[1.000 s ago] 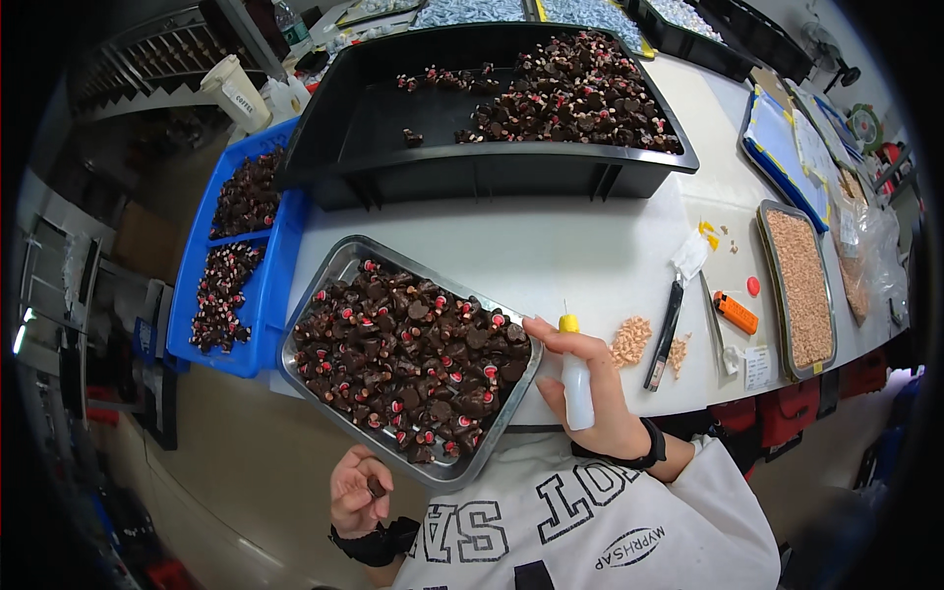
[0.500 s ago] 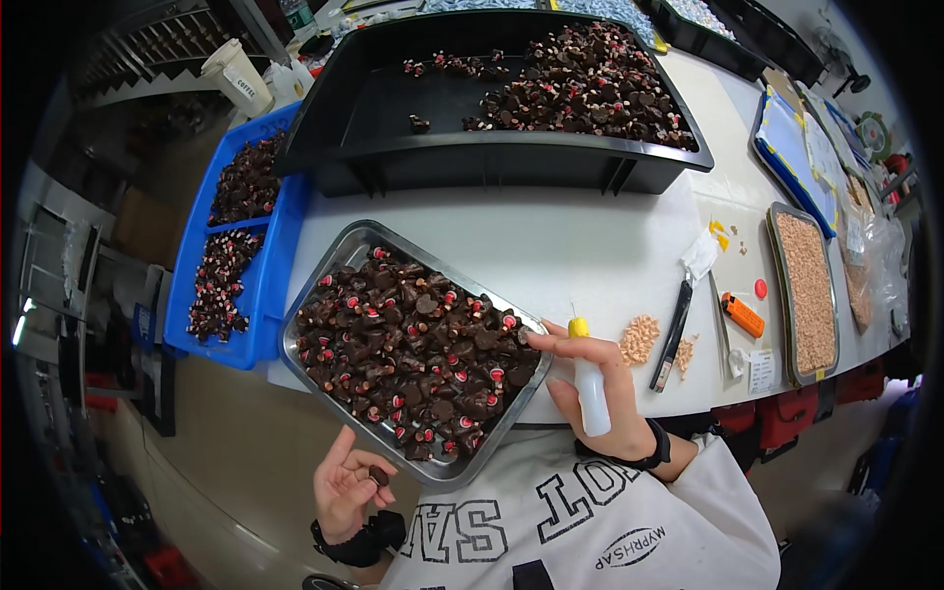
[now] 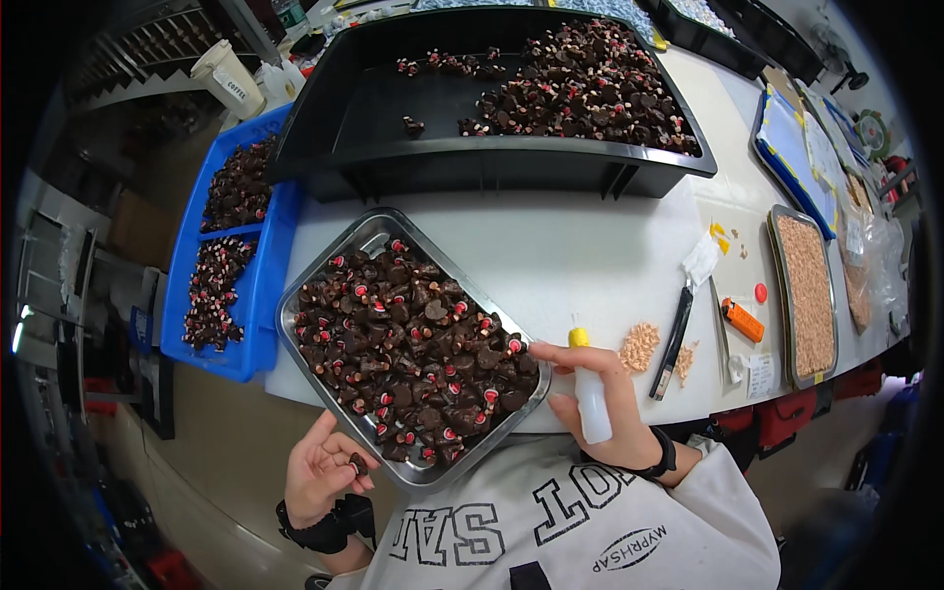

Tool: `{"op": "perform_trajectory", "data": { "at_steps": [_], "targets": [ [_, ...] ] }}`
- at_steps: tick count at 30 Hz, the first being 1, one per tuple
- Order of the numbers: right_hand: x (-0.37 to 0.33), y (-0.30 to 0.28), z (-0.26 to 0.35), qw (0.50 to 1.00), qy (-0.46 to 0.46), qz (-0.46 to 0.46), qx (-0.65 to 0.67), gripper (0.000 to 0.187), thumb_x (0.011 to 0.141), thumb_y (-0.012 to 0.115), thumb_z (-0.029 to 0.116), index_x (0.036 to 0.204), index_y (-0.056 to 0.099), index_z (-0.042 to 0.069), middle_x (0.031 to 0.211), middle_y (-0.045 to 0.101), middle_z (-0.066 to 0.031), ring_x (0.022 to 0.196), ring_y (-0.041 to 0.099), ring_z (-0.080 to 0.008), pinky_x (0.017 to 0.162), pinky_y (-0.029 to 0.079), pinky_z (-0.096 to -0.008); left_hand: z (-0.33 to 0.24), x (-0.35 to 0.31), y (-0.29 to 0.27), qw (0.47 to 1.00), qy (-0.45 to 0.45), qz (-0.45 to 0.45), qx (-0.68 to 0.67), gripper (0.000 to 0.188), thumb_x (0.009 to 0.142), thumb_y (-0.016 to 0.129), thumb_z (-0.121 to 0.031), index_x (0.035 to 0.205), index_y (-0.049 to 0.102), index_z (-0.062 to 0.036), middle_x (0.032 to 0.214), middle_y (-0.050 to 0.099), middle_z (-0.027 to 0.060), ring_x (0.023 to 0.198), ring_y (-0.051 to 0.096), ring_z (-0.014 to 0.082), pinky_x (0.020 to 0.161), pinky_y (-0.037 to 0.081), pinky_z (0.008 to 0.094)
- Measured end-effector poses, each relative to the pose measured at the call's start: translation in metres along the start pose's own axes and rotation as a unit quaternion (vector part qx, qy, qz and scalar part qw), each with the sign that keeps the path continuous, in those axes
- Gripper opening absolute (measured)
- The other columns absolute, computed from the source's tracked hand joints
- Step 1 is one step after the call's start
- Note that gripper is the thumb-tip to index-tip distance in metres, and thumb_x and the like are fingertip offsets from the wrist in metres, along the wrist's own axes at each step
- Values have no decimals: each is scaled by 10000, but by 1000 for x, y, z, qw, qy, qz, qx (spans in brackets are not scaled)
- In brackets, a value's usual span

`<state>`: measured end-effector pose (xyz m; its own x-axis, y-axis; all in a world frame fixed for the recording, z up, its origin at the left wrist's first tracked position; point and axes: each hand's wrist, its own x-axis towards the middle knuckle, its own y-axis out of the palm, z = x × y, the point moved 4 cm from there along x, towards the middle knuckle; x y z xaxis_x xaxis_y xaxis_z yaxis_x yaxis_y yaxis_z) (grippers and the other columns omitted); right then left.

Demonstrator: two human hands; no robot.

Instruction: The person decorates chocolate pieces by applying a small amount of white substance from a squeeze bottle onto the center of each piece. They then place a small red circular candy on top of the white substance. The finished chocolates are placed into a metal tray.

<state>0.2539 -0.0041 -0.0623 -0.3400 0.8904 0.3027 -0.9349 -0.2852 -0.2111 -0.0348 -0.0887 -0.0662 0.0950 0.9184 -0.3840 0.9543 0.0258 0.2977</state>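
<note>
My left hand (image 3: 320,474) is below the near left edge of a metal tray (image 3: 429,482), with a small dark brown piece (image 3: 358,465) held at its fingers. Many similar brown pieces with red and beige bits fill the tray. My right hand (image 3: 624,418) is closed round a white squeeze bottle (image 3: 593,405) with a yellow cap and a thin needle tip, pointing up. Its forefinger reaches to a red-dotted piece (image 3: 516,347) at the tray's right rim. The tray stands tilted over the table's front edge, close to my body.
A large black bin (image 3: 472,169) of such pieces stands behind the tray, and a divided blue bin (image 3: 267,295) to the left. On the right lie small beige bits (image 3: 640,346), a black-handled tool (image 3: 673,344), an orange lighter (image 3: 742,320) and a tray of beige granules (image 3: 804,295).
My left hand has moved left and slightly up with its brown piece. The tray's pieces and the near corner have shifted a little; my right hand stays almost in place.
</note>
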Motion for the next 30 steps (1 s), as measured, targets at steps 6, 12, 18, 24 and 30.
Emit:
{"op": "perform_trajectory", "data": {
  "at_steps": [6,12,18,24,30],
  "targets": [
    [-3,9,-8,998,-47,36,20,429,754,573,-67,1139,417,43,1149,553,-162,1026,556,-289,895,400,-393,-15,11,-15,1000,1,18,22,749,724,628,-83,1319,210,95,834,608,167,628,617,157,539,506,202],
    [-10,17,-3,992,-111,59,-17,485,688,672,-9,1127,477,62,1137,586,-107,897,604,-252,778,470,-322,-25,23,-30,999,-2,11,45,704,724,627,-84,1306,269,88,833,613,162,611,601,144,551,498,199],
    [-15,22,2,986,-123,114,1,452,715,659,25,1128,481,67,1175,558,-119,881,602,-261,728,476,-311,-46,48,-33,989,18,53,139,826,750,621,-55,1383,95,23,848,601,154,631,596,146,585,507,229],
    [-11,31,3,984,-109,138,0,430,729,642,24,1125,476,60,1211,525,-128,901,592,-279,765,477,-336,-48,36,-37,987,101,-17,127,792,772,606,-38,1376,100,41,891,593,171,654,603,152,593,510,232],
    [-7,25,-1,988,-101,119,-23,471,733,643,-34,1142,431,64,1235,495,-175,1119,508,-295,892,449,-343,15,-38,0,974,154,-139,87,842,690,723,-217,1333,255,63,804,606,139,608,593,150,547,499,223]
  ]
}}
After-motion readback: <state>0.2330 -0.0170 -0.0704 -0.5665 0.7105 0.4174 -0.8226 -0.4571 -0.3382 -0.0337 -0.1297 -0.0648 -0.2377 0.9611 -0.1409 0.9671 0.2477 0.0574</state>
